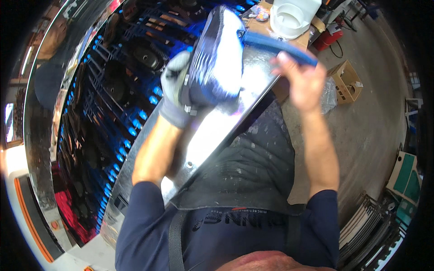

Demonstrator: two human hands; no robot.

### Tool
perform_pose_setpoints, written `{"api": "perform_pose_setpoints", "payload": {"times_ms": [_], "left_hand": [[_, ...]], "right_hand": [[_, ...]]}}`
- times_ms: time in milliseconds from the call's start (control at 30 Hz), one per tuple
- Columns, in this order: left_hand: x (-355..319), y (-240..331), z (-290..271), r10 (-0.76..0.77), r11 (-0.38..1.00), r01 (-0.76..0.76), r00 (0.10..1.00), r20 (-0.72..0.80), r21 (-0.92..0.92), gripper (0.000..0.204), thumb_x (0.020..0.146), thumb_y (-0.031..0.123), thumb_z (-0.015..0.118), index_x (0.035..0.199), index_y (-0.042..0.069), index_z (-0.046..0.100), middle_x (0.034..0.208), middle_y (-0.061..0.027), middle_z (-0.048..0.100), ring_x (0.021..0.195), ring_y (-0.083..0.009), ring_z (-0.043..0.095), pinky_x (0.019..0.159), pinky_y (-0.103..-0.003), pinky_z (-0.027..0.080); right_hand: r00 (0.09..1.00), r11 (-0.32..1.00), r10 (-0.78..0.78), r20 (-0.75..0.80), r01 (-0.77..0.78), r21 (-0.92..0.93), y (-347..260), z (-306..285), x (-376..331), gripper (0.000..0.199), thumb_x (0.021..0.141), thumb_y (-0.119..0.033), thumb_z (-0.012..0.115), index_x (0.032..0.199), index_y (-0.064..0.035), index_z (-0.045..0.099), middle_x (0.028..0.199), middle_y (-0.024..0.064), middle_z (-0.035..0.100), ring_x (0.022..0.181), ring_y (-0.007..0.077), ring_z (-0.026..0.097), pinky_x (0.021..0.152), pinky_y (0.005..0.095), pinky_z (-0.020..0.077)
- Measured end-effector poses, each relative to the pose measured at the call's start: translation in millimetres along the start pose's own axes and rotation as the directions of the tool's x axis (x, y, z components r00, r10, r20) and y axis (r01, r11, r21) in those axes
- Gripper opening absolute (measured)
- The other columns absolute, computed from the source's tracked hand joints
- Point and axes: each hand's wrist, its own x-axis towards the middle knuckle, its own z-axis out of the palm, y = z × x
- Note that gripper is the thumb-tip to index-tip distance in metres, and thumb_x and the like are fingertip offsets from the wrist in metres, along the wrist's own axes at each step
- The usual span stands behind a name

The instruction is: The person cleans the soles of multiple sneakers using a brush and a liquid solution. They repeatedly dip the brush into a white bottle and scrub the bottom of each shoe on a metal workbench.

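My left hand point(175, 86), in a grey glove, grips a shoe point(222, 56) from its left side. The shoe has a dark upper, and its pale sole side is turned to the right under bright light. My bare right hand point(300, 81) has its fingers closed around the outer end of a long blue-handled tool point(280, 45). That tool's inner end reaches the shoe's right edge; motion blur hides what its head looks like. Both hands are above a shiny metal worktop point(210, 135).
Along the left runs a dark rack point(113, 86) with blue-lit tips and several shoe parts. A white plastic container point(289, 20) stands on a board at the far right end. An open cardboard box point(348, 83) sits on the floor, with stacked panels point(368, 232) at lower right.
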Motion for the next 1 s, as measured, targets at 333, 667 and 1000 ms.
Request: {"api": "perform_pose_setpoints", "payload": {"times_ms": [333, 667, 1000], "left_hand": [[-22, -16, -42, 0.014, 1.0, -0.013, 0.983, -0.182, 0.008, 0.052, 0.096, 0.026, 0.05, 0.136, -0.008, 0.058, 0.128, -0.0249, 0.068, 0.114, -0.037, 0.068, 0.107, -0.05, 0.052], [-27, -4, -51, 0.056, 0.997, -0.044, 0.982, -0.181, 0.067, 0.052, 0.096, 0.024, 0.05, 0.135, -0.009, 0.058, 0.128, -0.0252, 0.068, 0.114, -0.0367, 0.069, 0.106, -0.049, 0.053], [-111, 9, -17, 0.315, 0.943, -0.306, 0.947, -0.057, 0.127, 0.051, 0.096, 0.023, 0.05, 0.134, -0.011, 0.058, 0.128, -0.0255, 0.068, 0.113, -0.0364, 0.069, 0.106, -0.049, 0.054]], "right_hand": [[0.968, 0.906, 0.198, 0.157, -0.242, 0.347, 23, 0, 7, 0.02, 0.1, -0.015, 0.067, 0.098, 0.005, 0.07, 0.085, 0.0119, 0.073, 0.075, 0.0193, 0.071, 0.068, 0.0294, 0.0584], [0.747, 0.661, -0.58, 0.324, 0.665, -0.349, 2, 34, -63, 0.027, 0.08, -0.005, 0.075, 0.106, 0.0038, 0.074, 0.099, 0.0188, 0.074, 0.083, 0.0309, 0.075, 0.069, 0.037, 0.0603], [0.993, 0.944, 0.063, -0.097, -0.027, 0.329, 65, -1, -9, 0.021, 0.104, -0.014, 0.058, 0.104, 0.0051, 0.067, 0.088, 0.0141, 0.072, 0.067, 0.0178, 0.064, 0.061, 0.0306, 0.0522]]}}
